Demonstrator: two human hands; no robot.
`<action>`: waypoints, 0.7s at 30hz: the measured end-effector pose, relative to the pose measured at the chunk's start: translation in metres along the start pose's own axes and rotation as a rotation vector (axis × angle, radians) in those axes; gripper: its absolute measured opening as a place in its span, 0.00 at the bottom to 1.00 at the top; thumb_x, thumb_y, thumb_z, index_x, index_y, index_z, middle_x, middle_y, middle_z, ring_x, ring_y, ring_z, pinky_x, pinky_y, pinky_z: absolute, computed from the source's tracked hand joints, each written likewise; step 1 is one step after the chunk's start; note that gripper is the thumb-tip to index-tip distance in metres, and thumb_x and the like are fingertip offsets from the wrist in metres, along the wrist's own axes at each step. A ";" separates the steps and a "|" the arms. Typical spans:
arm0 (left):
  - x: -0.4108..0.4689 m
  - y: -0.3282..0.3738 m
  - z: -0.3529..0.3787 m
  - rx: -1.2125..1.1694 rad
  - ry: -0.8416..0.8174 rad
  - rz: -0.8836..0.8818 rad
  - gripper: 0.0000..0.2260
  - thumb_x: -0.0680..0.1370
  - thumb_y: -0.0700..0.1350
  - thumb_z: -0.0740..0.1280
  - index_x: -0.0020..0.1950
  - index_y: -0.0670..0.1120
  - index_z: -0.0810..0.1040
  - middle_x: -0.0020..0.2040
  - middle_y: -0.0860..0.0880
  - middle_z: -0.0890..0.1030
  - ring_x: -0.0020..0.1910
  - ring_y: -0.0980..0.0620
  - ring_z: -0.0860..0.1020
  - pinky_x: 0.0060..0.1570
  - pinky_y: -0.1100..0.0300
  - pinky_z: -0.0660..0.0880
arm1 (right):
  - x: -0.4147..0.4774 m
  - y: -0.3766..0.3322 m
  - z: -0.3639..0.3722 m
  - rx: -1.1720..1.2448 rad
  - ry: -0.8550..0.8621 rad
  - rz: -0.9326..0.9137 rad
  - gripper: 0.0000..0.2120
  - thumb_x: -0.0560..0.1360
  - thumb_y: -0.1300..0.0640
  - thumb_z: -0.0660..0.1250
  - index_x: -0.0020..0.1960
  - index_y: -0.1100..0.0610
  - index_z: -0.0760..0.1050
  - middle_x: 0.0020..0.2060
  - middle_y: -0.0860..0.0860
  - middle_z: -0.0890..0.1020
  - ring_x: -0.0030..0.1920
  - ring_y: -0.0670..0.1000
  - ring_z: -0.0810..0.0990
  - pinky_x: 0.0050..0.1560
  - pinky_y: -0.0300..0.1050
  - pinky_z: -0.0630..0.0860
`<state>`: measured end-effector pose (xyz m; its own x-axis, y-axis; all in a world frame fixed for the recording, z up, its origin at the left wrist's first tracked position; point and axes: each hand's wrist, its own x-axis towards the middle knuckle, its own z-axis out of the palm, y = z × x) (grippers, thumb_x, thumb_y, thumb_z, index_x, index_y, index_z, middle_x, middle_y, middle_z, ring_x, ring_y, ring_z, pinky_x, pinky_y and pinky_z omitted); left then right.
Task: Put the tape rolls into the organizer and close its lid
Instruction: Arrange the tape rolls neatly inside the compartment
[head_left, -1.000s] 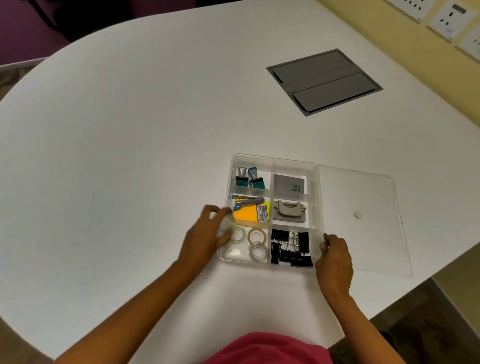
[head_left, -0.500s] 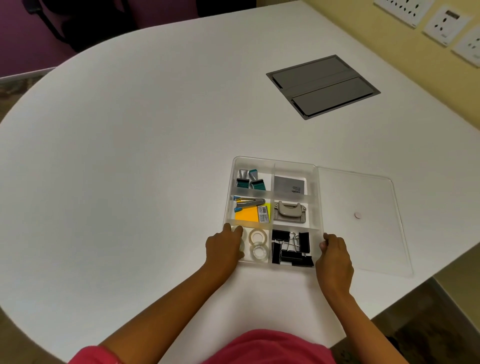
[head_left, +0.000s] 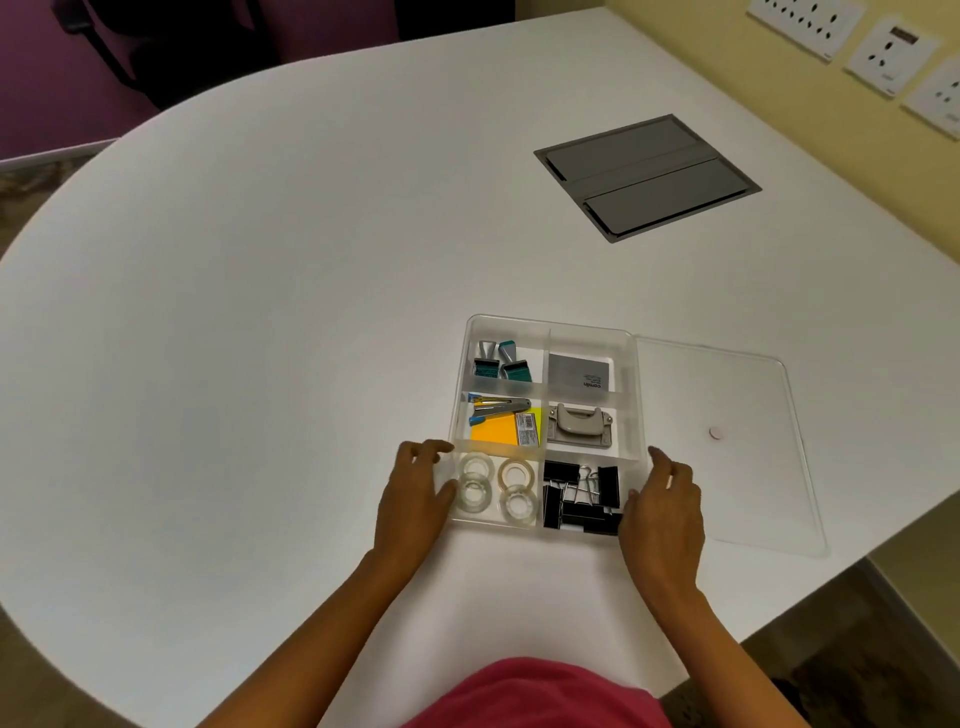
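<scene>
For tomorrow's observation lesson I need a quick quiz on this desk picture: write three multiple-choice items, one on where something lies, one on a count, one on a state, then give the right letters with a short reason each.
1. Where does the clear lid lie?
A. Shut on the organizer
B. Flat on the table, right of the organizer
C. In the left hand

2. How many tape rolls are in the near-left compartment?
A. Two
B. Four
C. Six

3. What is the left hand doing?
A. Resting at the organizer's left wall, holding no roll
B. Lifting the stapler
C. Pressing the lid down

Answers:
1 B: the lid lies flat beside the organizer, with the right hand at the organizer's near-right corner.
2 B: four rings show, two by two.
3 A: its fingers curl at the wall, with nothing in them.
</scene>
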<state>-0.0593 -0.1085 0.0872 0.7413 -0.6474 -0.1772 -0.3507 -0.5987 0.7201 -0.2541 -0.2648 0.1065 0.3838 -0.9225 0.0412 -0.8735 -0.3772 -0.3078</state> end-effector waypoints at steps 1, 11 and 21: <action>-0.002 -0.003 -0.001 -0.044 0.025 -0.068 0.17 0.74 0.42 0.70 0.62 0.48 0.73 0.57 0.49 0.72 0.46 0.52 0.76 0.44 0.66 0.70 | -0.004 -0.006 -0.001 0.000 0.043 -0.084 0.27 0.68 0.72 0.71 0.65 0.66 0.70 0.53 0.65 0.77 0.47 0.62 0.77 0.40 0.55 0.79; -0.011 -0.012 0.004 -0.528 -0.131 -0.471 0.07 0.76 0.39 0.69 0.53 0.42 0.76 0.42 0.47 0.78 0.34 0.52 0.78 0.32 0.63 0.78 | -0.021 -0.079 0.018 -0.176 -0.295 -0.594 0.11 0.63 0.71 0.73 0.42 0.60 0.80 0.38 0.55 0.83 0.40 0.56 0.79 0.36 0.45 0.74; -0.016 -0.016 0.006 -0.522 -0.113 -0.497 0.02 0.76 0.43 0.69 0.47 0.46 0.77 0.39 0.49 0.79 0.37 0.51 0.79 0.33 0.61 0.77 | -0.024 -0.092 0.024 -0.331 -0.264 -0.525 0.20 0.47 0.67 0.82 0.37 0.61 0.82 0.30 0.56 0.84 0.33 0.55 0.81 0.31 0.43 0.77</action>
<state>-0.0692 -0.0916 0.0746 0.6682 -0.4192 -0.6147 0.3519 -0.5498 0.7575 -0.1756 -0.2059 0.1110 0.8059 -0.5750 -0.1411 -0.5809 -0.8140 -0.0008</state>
